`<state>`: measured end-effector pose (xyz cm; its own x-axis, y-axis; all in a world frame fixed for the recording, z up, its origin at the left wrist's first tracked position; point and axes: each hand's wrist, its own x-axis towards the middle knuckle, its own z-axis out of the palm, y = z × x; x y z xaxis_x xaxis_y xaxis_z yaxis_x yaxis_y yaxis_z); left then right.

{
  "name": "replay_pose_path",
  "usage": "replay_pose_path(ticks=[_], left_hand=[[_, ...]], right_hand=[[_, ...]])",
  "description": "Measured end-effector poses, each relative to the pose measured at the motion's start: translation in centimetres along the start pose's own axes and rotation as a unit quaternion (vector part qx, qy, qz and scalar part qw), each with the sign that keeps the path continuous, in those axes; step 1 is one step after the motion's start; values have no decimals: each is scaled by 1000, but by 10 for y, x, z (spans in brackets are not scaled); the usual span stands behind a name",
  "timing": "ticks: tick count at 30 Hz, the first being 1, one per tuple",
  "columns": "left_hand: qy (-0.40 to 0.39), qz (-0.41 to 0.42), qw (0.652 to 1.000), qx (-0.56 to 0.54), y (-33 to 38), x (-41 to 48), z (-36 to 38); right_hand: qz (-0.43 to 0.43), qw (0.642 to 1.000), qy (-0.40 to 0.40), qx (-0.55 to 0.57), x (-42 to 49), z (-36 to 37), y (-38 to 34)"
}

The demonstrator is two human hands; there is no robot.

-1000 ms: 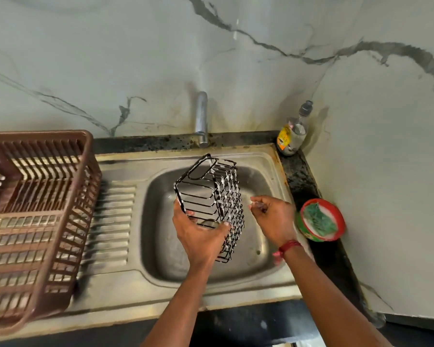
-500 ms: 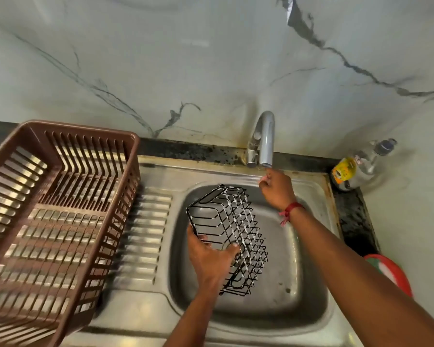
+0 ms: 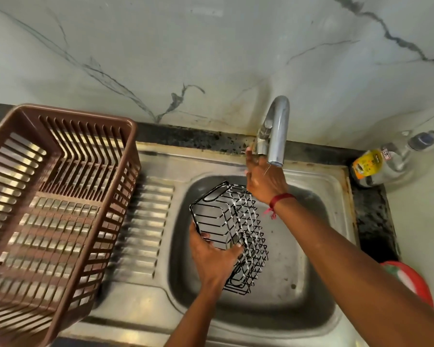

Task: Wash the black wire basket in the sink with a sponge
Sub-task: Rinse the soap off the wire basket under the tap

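Note:
The black wire basket [image 3: 246, 229] is tilted on its side above the steel sink bowl [image 3: 311, 246]. My left hand [image 3: 212, 257] grips its near lower edge, thumb on one side and fingers hooked into the wires. My right hand [image 3: 262, 181] is stretched to the back of the sink, its thumb and fingers closed round the small handle at the base of the chrome tap [image 3: 276, 131]. I see no water running from the spout. No sponge is in view.
A brown plastic dish rack [image 3: 48, 196] stands on the ribbed draining board at the left. A clear bottle with a yellow label [image 3: 386, 164] lies at the back right corner. A red-rimmed dish [image 3: 416, 284] sits at the right edge on the black counter.
My right hand left the basket's side and reached up and back to the tap handle. My left hand kept hold of the basket, now lower in the sink. The view shifted left.

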<state>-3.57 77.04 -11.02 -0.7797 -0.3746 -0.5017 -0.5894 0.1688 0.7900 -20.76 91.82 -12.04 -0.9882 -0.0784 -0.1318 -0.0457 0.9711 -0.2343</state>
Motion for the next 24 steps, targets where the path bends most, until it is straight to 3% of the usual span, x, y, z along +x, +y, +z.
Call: replay_pose_path(ticks=[2, 4, 6, 8, 10, 11, 12, 15, 18, 19, 21, 24], left_hand=[[1, -1, 1000, 9, 0, -2, -1], [6, -4, 1000, 21, -2, -4, -5], [6, -4, 1000, 27, -5, -6, -8], [4, -9, 1000, 28, -7, -9, -10], [5, -11, 1000, 19, -8, -11, -10], [5, -11, 1000, 14, -7, -12, -10], [7, -11, 1000, 8, -6, -13, -9], [20, -13, 1000, -7, -5, -13, -6], [28, -11, 999, -13, -5, -14, -5], [31, -8, 999, -16, -4, -14, -4], [35, -6, 999, -20, -4, -16, -4], [48, -3, 999, -20, -2, -16, -4]], right_hand=[[-43, 999, -28, -11, -12, 4, -7], [-6, 992, -18, 122, -23, 9, -11], [56, 957, 31, 283, -34, 6, -12], [125, 883, 34, 451, -43, -5, -14], [173, 776, -2, 607, -49, -18, -15], [184, 738, -21, 648, -50, -23, -14], [189, 727, -40, 659, -51, -29, -14], [181, 782, -103, 587, -50, -37, -12], [155, 777, -156, 590, -48, -42, -10], [137, 792, -161, 573, -47, -41, -9], [114, 828, -132, 532, -47, -39, -6], [108, 837, -91, 528, -49, -41, -4]])
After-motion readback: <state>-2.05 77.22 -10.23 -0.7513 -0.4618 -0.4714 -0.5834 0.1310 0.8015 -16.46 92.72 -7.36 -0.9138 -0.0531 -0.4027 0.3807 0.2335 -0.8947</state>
